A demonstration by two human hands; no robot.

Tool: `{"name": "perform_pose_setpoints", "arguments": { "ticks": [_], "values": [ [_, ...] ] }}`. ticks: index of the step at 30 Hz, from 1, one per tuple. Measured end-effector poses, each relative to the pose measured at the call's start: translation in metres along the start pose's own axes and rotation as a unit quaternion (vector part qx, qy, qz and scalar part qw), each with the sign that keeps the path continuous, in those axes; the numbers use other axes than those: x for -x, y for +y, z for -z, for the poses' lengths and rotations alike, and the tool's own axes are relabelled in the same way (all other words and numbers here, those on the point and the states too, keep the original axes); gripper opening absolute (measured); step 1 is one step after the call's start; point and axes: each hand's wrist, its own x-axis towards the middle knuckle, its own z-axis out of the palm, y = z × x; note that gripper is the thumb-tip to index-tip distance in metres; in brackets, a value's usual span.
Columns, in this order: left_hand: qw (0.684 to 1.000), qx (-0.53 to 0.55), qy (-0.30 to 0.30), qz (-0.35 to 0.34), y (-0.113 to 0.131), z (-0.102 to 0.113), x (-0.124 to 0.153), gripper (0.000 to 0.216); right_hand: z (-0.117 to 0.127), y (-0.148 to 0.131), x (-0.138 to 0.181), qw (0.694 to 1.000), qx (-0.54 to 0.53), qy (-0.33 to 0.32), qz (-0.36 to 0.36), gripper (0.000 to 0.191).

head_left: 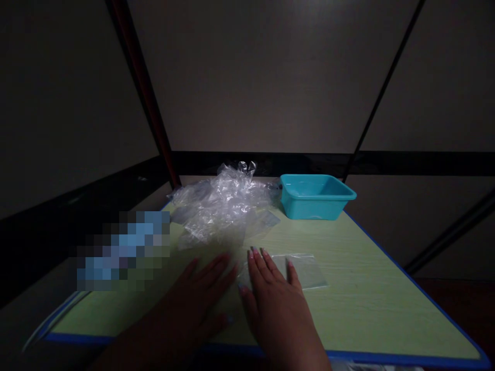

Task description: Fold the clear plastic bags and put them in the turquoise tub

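My left hand (199,296) lies flat on the pale green table (367,288), fingers stretched toward a heap of clear plastic bags (222,206). It holds nothing. Beside it, my right hand (273,293) rests palm down with fingers spread, its fingertips on the left part of a single flat clear plastic bag (305,270). The two hands are close together near the table's front edge.
A turquoise plastic tub (315,196) stands at the far end of the table, right of the bag heap. A blurred-out patch (124,250) covers something at the left edge. The table has a blue rim (406,358). Dark walls surround it.
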Motion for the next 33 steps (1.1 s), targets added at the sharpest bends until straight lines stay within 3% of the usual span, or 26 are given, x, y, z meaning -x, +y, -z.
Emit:
{"name": "perform_pose_setpoints", "arguments": {
  "ticks": [5, 9, 14, 17, 23, 29, 33],
  "values": [
    [1.0, 0.016, -0.02, -0.011, -0.012, 0.003, 0.017, 0.063, 0.0, 0.001, 0.0, 1.0, 0.009, 0.002, 0.002, 0.057],
    [0.999, 0.03, -0.002, 0.021, -0.014, 0.006, 0.025, 0.064, -0.001, 0.0, -0.001, 1.0, 0.015, -0.003, -0.001, 0.057],
    [0.98, 0.06, 0.129, 0.136, -0.021, 0.014, 0.005, 0.048, -0.002, 0.001, -0.001, 1.0, 0.018, 0.0, 0.001, 0.058],
    [0.965, 0.082, 0.173, 0.178, -0.029, 0.019, -0.02, 0.031, -0.002, 0.001, -0.001, 1.0, 0.019, 0.001, 0.003, 0.058],
    [0.967, 0.116, 0.137, 0.181, -0.036, 0.016, -0.046, 0.014, -0.002, 0.003, -0.001, 1.0, 0.016, -0.004, 0.002, 0.059],
    [0.969, 0.148, 0.107, 0.165, -0.033, 0.017, -0.043, 0.008, -0.001, 0.001, 0.0, 1.0, 0.016, 0.001, 0.004, 0.06],
    [0.972, 0.154, 0.126, 0.123, -0.03, 0.022, -0.038, 0.007, -0.001, 0.002, 0.0, 1.0, 0.021, 0.0, 0.003, 0.06]
  ]
}}
